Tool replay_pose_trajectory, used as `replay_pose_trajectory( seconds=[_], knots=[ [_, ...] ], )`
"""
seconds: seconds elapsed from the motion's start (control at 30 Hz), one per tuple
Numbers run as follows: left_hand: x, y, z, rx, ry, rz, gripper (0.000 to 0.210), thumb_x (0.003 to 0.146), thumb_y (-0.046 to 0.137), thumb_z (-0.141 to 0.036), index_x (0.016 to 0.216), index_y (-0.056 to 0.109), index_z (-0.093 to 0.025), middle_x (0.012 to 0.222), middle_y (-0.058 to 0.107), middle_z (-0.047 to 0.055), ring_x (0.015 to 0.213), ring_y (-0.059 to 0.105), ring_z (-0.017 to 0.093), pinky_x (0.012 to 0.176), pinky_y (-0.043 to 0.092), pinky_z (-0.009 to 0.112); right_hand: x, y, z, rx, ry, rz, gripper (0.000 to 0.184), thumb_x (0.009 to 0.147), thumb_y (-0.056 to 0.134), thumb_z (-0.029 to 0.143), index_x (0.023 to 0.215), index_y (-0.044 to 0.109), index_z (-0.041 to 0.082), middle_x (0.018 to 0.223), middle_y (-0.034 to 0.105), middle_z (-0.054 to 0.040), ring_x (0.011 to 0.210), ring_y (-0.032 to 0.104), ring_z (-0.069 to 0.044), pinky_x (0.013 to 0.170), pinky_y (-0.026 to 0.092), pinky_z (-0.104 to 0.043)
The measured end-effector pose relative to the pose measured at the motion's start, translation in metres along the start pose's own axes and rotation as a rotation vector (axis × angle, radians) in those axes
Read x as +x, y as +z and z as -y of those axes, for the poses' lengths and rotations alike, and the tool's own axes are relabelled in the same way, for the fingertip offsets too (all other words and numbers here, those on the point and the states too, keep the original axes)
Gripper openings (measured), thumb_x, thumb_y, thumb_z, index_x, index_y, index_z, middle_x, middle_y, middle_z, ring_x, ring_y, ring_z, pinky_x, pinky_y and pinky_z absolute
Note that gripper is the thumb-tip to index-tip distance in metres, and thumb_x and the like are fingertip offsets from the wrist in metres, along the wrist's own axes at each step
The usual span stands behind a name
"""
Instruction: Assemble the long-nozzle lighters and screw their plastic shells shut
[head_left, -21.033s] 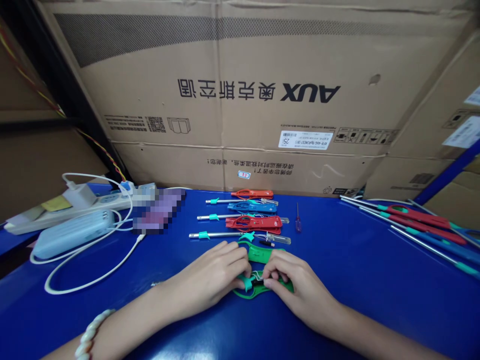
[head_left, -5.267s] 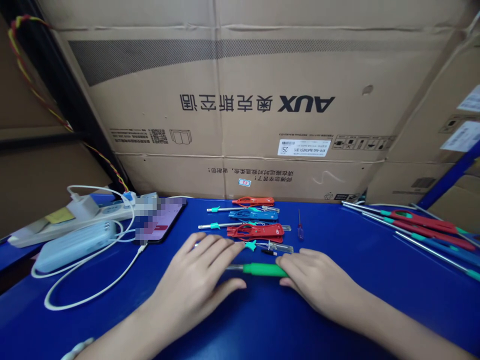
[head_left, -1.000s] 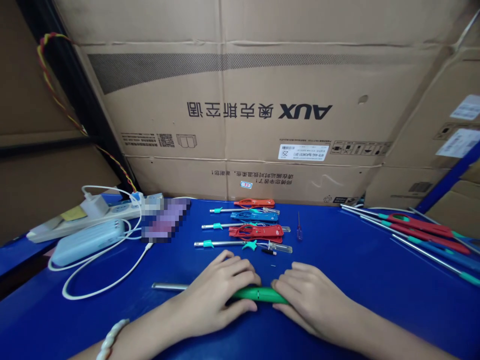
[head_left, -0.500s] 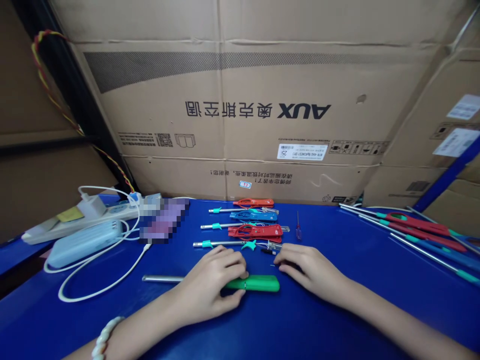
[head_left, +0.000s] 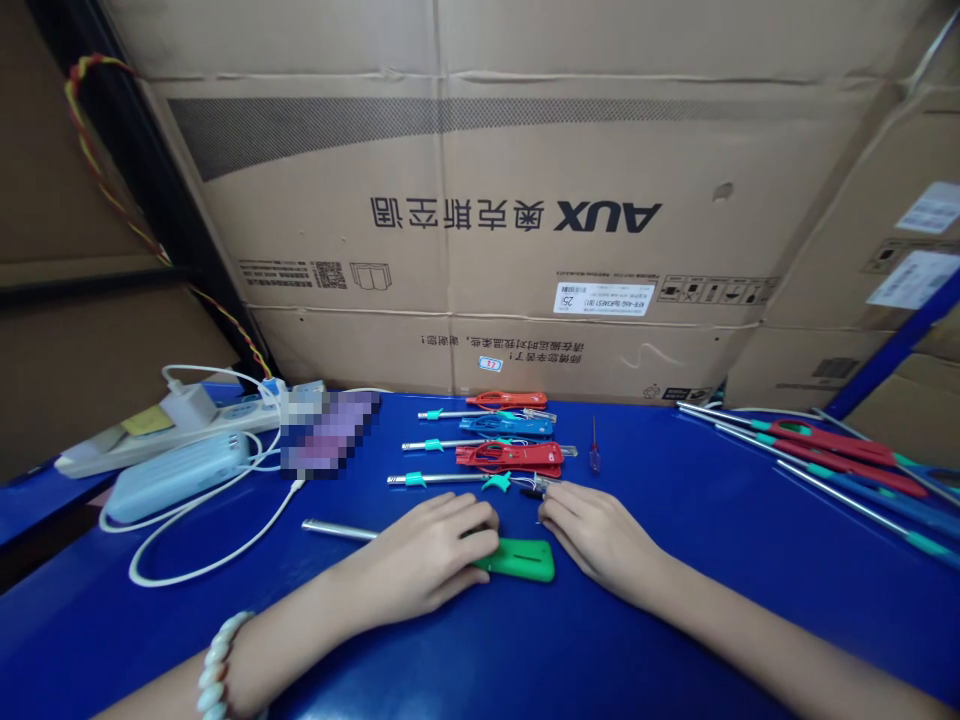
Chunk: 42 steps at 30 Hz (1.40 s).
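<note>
My left hand [head_left: 439, 545] is closed around a green long-reach lighter [head_left: 525, 560], whose metal tube [head_left: 337, 530] sticks out to the left. A slot shows along the upward face of its handle. Just right of the lighter, my right hand [head_left: 600, 530] has its fingers curled together at the table; anything between the fingertips is hidden. Beside those fingertips lies a small black piece [head_left: 531, 493]. Beyond both hands are a metal tube with teal parts [head_left: 450, 480], red handle shells [head_left: 510, 458], blue shells [head_left: 506, 427] and orange-red shells [head_left: 506, 400].
A small screwdriver [head_left: 595, 455] lies behind my right hand. Several lighters [head_left: 832, 460] rest at the right. On the left are a power strip [head_left: 112, 455], a light blue power bank [head_left: 176, 480], white cables and a blurred phone [head_left: 330, 435]. Cardboard [head_left: 480, 150] stands behind the blue table [head_left: 420, 660].
The green lighter has turned in my left hand, and its slotted face now shows. My right hand has shifted slightly left, its fingers drawn closer together. The view has moved a little.
</note>
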<state>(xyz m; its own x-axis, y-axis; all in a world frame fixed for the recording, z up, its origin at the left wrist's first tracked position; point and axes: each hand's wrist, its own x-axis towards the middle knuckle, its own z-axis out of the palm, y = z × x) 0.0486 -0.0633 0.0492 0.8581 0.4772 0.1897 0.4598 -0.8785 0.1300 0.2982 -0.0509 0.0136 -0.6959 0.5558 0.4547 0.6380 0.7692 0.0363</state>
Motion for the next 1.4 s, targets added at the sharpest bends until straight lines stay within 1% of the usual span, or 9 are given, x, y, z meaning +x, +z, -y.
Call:
replay_pose_trajectory(
  seconds=[0.17, 0.3, 0.53, 0.73, 0.87, 0.93, 1.07, 1.23, 1.4],
  knots=[
    [0.001, 0.003, 0.0, 0.037, 0.003, -0.045, 0.01, 0.091, 0.058, -0.026, 0.095, 0.054, -0.017, 0.102, 0.058, 0.004, 0.089, 0.054, 0.019, 0.08, 0.044, 0.03, 0.0, -0.006, 0.004, 0.173, 0.118, -0.008, 0.02, 0.096, 0.031, 0.014, 0.09, 0.05, 0.018, 0.085, 0.056, -0.0058, 0.077, 0.055, -0.017, 0.068, 0.047, -0.029],
    [0.002, 0.004, -0.001, 0.048, -0.006, -0.053, 0.012, 0.092, 0.055, -0.028, 0.095, 0.054, -0.017, 0.1, 0.058, 0.005, 0.086, 0.053, 0.019, 0.077, 0.044, 0.03, 0.0, -0.011, 0.009, 0.216, 0.07, -0.002, 0.021, 0.096, 0.029, 0.014, 0.088, 0.048, 0.018, 0.082, 0.054, -0.0049, 0.072, 0.052, -0.017, 0.065, 0.045, -0.028],
    [0.003, 0.004, -0.001, 0.059, -0.024, -0.016, 0.008, 0.091, 0.057, -0.023, 0.095, 0.054, -0.017, 0.102, 0.057, 0.005, 0.087, 0.053, 0.02, 0.078, 0.043, 0.03, -0.002, -0.005, 0.01, -0.009, -0.068, 0.032, 0.027, 0.095, 0.029, 0.014, 0.085, 0.053, 0.015, 0.082, 0.055, -0.0072, 0.074, 0.049, -0.02, 0.067, 0.042, -0.031],
    [0.002, 0.004, -0.004, 0.068, -0.029, -0.017, 0.012, 0.091, 0.058, -0.026, 0.094, 0.054, -0.016, 0.104, 0.058, 0.006, 0.089, 0.053, 0.021, 0.079, 0.044, 0.031, -0.002, -0.01, 0.013, -0.189, -0.145, 0.09, 0.022, 0.093, 0.034, 0.013, 0.086, 0.055, 0.016, 0.087, 0.055, -0.0084, 0.076, 0.048, -0.022, 0.069, 0.041, -0.034],
    [0.003, 0.005, -0.008, 0.047, -0.013, -0.012, 0.022, 0.092, 0.055, -0.025, 0.113, 0.052, -0.018, 0.11, 0.056, 0.006, 0.095, 0.052, 0.022, 0.084, 0.043, 0.033, -0.002, -0.015, 0.017, -0.242, -0.196, 0.076, 0.021, 0.093, 0.037, 0.012, 0.089, 0.056, 0.016, 0.087, 0.055, -0.0079, 0.077, 0.048, -0.021, 0.069, 0.04, -0.034],
    [0.004, 0.007, -0.01, 0.041, 0.008, 0.006, 0.03, 0.093, 0.054, -0.022, 0.122, 0.049, -0.022, 0.114, 0.054, 0.006, 0.098, 0.052, 0.022, 0.086, 0.043, 0.033, -0.002, -0.014, 0.018, -0.201, -0.184, 0.045, 0.02, 0.093, 0.038, 0.012, 0.086, 0.056, 0.016, 0.084, 0.055, -0.0068, 0.075, 0.048, -0.02, 0.067, 0.039, -0.032],
    [0.005, 0.009, -0.011, 0.052, 0.004, 0.026, 0.029, 0.095, 0.047, -0.017, 0.123, 0.05, -0.025, 0.114, 0.053, 0.006, 0.096, 0.053, 0.021, 0.085, 0.044, 0.032, -0.003, -0.014, 0.017, -0.008, -0.079, 0.005, 0.019, 0.092, 0.04, 0.012, 0.079, 0.053, 0.017, 0.08, 0.053, -0.0055, 0.073, 0.047, -0.019, 0.065, 0.04, -0.031],
    [0.005, 0.009, -0.011, 0.057, 0.011, 0.024, 0.032, 0.097, 0.044, -0.016, 0.127, 0.048, -0.025, 0.114, 0.053, 0.006, 0.095, 0.053, 0.021, 0.084, 0.045, 0.033, -0.001, -0.016, 0.017, 0.229, 0.05, -0.021, 0.014, 0.093, 0.042, 0.015, 0.085, 0.053, 0.017, 0.083, 0.055, -0.0051, 0.076, 0.05, -0.018, 0.069, 0.043, -0.03],
    [0.004, 0.01, -0.01, 0.078, 0.003, 0.021, 0.033, 0.096, 0.044, -0.015, 0.128, 0.048, -0.026, 0.114, 0.053, 0.006, 0.095, 0.053, 0.021, 0.085, 0.045, 0.034, -0.001, -0.011, 0.014, 0.14, -0.062, -0.071, 0.021, 0.095, 0.038, 0.013, 0.085, 0.056, 0.016, 0.078, 0.057, -0.0053, 0.071, 0.05, -0.018, 0.064, 0.043, -0.029]
  ],
)
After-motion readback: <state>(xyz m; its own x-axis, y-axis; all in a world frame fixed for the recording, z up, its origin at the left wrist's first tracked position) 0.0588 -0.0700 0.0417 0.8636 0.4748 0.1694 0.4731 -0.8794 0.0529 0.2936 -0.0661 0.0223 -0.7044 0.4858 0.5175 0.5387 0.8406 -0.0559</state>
